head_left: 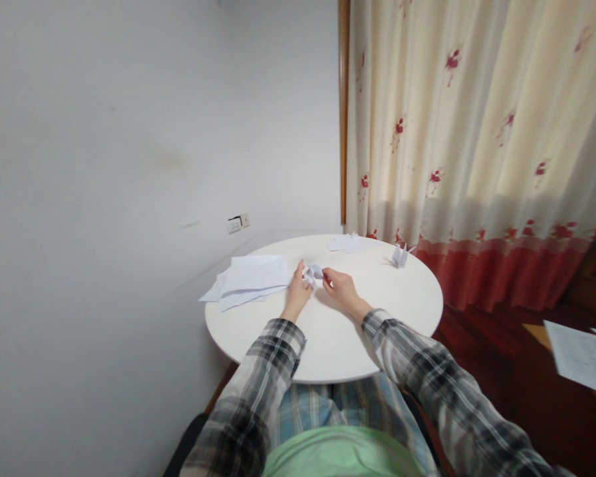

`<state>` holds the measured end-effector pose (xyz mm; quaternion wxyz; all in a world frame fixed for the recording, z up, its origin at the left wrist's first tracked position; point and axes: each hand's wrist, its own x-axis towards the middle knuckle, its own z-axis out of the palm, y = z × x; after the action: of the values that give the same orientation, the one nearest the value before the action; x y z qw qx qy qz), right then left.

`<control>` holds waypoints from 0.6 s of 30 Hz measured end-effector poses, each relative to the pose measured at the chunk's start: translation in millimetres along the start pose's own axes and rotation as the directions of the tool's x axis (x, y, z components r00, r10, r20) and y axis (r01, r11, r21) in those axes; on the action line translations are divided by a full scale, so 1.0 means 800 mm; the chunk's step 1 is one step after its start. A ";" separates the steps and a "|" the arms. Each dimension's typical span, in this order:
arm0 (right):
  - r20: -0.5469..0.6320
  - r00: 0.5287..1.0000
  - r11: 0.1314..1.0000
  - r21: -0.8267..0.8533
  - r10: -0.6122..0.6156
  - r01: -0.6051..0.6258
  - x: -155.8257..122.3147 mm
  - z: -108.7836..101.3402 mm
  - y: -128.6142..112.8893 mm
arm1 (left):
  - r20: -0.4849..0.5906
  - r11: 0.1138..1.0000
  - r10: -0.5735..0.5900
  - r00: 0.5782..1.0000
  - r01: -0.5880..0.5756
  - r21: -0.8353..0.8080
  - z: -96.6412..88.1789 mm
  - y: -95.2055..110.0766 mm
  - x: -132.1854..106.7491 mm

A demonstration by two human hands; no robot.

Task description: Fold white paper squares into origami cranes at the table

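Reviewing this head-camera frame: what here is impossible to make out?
Head view, folded paper between left hand and right hand: too small, partly covered by the fingers; shape unclear.
Head view, small paper figure on the table: too small to tell its form.
Head view, printed sheet at right: cut off by the frame edge, print blurred.

We see a round white table (338, 344) set against a plain white wall (129, 132). On its left part lies a loose stack of white paper sheets (253, 275). Near its far edge lie flat white paper pieces (346, 243), and to their right stands a small folded white paper crane (400, 255). We note a white wall socket (238, 223), a brown wooden window frame (344, 99) and a cream curtain with red flowers (477, 132). At right, a printed white sheet (583, 358) rests on a brown wooden desk (539, 334).
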<state>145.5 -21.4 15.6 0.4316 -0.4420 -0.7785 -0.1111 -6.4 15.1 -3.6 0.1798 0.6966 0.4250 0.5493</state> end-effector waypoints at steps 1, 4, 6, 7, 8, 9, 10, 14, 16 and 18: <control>-0.003 1.000 1.000 0.006 0.017 -0.017 -0.001 0.001 0.003 | 0.010 1.000 -0.017 1.000 0.017 -0.002 0.001 0.002 0.000; -0.016 0.998 0.998 0.045 0.054 -0.053 -0.002 0.003 0.012 | 0.061 0.991 -0.107 0.992 0.111 -0.069 0.005 0.007 0.000; -0.032 0.997 0.994 0.080 0.076 -0.073 -0.002 0.004 0.016 | 0.082 0.975 -0.157 0.984 0.168 -0.145 0.007 0.009 0.000; -0.039 0.996 0.992 0.096 0.085 -0.081 -0.002 0.005 0.017 | 0.086 0.966 -0.170 0.982 0.183 -0.183 0.007 0.010 0.001; -0.047 0.994 0.990 0.110 0.095 -0.089 -0.002 0.005 0.018 | 0.089 0.957 -0.175 0.981 0.191 -0.219 0.007 0.010 0.001; -0.053 0.993 0.988 0.122 0.103 -0.096 -0.002 0.004 0.018 | 0.093 0.949 -0.173 0.980 0.192 -0.250 0.007 0.011 0.001; -0.057 0.992 0.986 0.133 0.108 -0.100 -0.001 0.004 0.018 | 0.097 0.942 -0.172 0.980 0.192 -0.275 0.006 0.011 0.001; -0.065 0.993 0.978 0.189 0.100 -0.086 -0.001 0.003 0.017 | 0.118 0.926 -0.226 0.967 0.251 -0.282 0.005 0.015 0.000; -0.064 0.994 0.975 0.212 0.086 -0.070 -0.001 0.005 0.017 | 0.110 0.923 -0.249 0.962 0.270 -0.272 0.005 0.016 0.000; -0.063 0.996 0.970 0.236 0.071 -0.054 -0.001 0.007 0.018 | 0.086 0.916 -0.245 0.966 0.259 -0.307 0.005 0.015 0.003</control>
<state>153.9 -10.1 8.4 0.5113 -0.4081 -0.7561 -0.0206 2.2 10.6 5.2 0.3677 0.6106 0.4135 0.5665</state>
